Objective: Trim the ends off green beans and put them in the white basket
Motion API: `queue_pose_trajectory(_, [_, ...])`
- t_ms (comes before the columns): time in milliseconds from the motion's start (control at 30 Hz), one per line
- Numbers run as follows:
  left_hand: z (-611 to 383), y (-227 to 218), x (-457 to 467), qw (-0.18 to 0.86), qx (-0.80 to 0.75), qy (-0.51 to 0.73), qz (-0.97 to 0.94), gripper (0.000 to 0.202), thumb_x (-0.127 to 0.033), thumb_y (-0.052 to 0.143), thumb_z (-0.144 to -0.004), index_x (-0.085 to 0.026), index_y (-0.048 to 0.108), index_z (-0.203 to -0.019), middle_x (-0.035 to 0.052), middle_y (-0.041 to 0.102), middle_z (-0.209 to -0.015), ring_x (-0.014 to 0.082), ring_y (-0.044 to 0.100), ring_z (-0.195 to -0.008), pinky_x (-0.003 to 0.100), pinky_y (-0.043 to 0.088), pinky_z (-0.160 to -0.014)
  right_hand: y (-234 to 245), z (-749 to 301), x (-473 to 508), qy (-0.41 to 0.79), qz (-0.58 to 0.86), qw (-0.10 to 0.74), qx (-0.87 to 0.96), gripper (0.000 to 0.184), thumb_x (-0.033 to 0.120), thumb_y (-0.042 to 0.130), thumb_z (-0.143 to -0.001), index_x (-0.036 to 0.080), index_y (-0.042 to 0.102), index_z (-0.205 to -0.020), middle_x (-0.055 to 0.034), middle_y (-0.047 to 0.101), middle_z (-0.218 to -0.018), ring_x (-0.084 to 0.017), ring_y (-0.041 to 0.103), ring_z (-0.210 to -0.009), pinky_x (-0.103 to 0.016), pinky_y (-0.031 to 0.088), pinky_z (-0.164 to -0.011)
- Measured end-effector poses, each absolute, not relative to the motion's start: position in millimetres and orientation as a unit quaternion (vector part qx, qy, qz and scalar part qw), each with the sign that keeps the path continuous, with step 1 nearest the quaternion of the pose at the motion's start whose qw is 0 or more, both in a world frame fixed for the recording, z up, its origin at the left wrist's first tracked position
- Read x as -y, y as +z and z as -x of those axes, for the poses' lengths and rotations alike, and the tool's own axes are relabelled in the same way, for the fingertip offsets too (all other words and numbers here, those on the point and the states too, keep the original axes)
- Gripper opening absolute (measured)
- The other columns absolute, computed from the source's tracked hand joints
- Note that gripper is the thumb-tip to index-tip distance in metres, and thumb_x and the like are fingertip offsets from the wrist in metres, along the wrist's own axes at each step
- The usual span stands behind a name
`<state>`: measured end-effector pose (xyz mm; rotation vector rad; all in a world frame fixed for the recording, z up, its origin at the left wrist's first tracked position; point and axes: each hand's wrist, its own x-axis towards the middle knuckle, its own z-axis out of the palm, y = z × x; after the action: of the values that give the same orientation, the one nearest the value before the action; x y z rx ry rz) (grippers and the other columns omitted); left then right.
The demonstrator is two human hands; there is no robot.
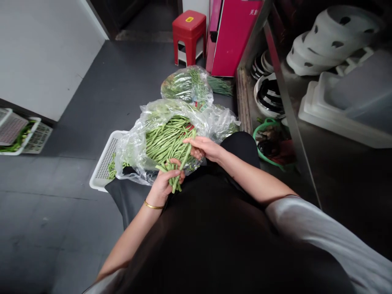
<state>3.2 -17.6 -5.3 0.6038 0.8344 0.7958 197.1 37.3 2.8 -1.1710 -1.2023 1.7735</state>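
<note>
Clutching bean pcs (177, 184) in L grip (167, 179), long bean (187, 157) stretching btwn it & pinching R grip (204, 148).

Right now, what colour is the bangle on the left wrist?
The bangle is gold-coloured, showing best in the head view.

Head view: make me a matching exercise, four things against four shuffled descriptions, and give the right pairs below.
Things
1. Left hand
2. Stool
3. Bracelet
4. Large open bag

Descriptions
A. Red, standing beside a pink panel
B. See-through, with a pile of green beans inside
C. Gold-coloured, worn around a wrist
D. Gripping a small bunch of beans

Pairs: 1-D, 2-A, 3-C, 4-B
</note>
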Motion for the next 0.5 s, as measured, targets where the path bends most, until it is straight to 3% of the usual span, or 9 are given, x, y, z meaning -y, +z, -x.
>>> queue_pose_trajectory(67, [-3, -7, 14, 0.769, -0.438, 0.381, -0.268, 0.029, -0.014, 0.07, -0.059, -0.016, 0.053, -0.083, -0.0022, 0.058, -0.055, 0.0112, 0.053, -0.043, 0.021, 0.041, -0.04, 12, -188, -35, 0.621, 0.475, 0.389, 0.487, 0.035, 0.05, 0.057, -0.079, 0.015, 0.055, -0.084, 0.0036, 0.054, -0.056, -0.006, 0.046, -0.041, -0.019, 0.038, -0.041])
queue_pose_trajectory(200, [7, -22, -2, 0.701, -0.513, 0.469, -0.159, 0.024, -0.015, 0.071, -0.059, -0.015, 0.052, -0.074, -0.0031, 0.057, -0.052, 0.0076, 0.05, -0.04, 0.018, 0.042, -0.041, 32, -181, -1, 0.489, 0.494, 0.37, 0.616, 0.026, 0.043, 0.058, -0.079, 0.016, 0.057, -0.082, -0.0015, 0.06, -0.068, -0.012, 0.057, -0.063, -0.023, 0.046, -0.062])
queue_pose_trajectory(267, [12, -30, -7, 0.691, -0.524, 0.483, -0.122, 0.023, -0.015, 0.072, -0.059, -0.014, 0.052, -0.071, -0.0035, 0.056, -0.052, 0.0064, 0.05, -0.04, 0.018, 0.044, -0.043, 32, -180, 11, 0.522, 0.472, 0.348, 0.62, 0.028, 0.044, 0.058, -0.079, 0.017, 0.057, -0.083, -0.0028, 0.061, -0.071, -0.013, 0.059, -0.067, -0.025, 0.047, -0.066])
queue_pose_trajectory(400, [7, -31, -4, 0.745, -0.475, 0.418, -0.21, 0.026, -0.021, 0.076, -0.061, -0.014, 0.058, -0.078, 0.0006, 0.062, -0.062, 0.0121, 0.058, -0.05, 0.024, 0.048, -0.049, 4, -177, -1, 0.713, 0.47, 0.28, 0.438, 0.028, 0.043, 0.055, -0.079, 0.016, 0.049, -0.078, 0.0006, 0.057, -0.06, -0.013, 0.058, -0.052, -0.025, 0.047, -0.05])
queue_pose_trajectory(500, [-5, -22, 5, 0.777, -0.425, 0.376, -0.275, 0.027, -0.02, 0.077, -0.059, -0.014, 0.061, -0.079, 0.0035, 0.066, -0.071, 0.0158, 0.062, -0.059, 0.027, 0.049, -0.054, -13, -175, -13, 0.742, 0.458, 0.269, 0.41, 0.028, 0.041, 0.058, -0.077, 0.017, 0.045, -0.073, 0.0019, 0.056, -0.06, -0.012, 0.058, -0.051, -0.024, 0.046, -0.049])
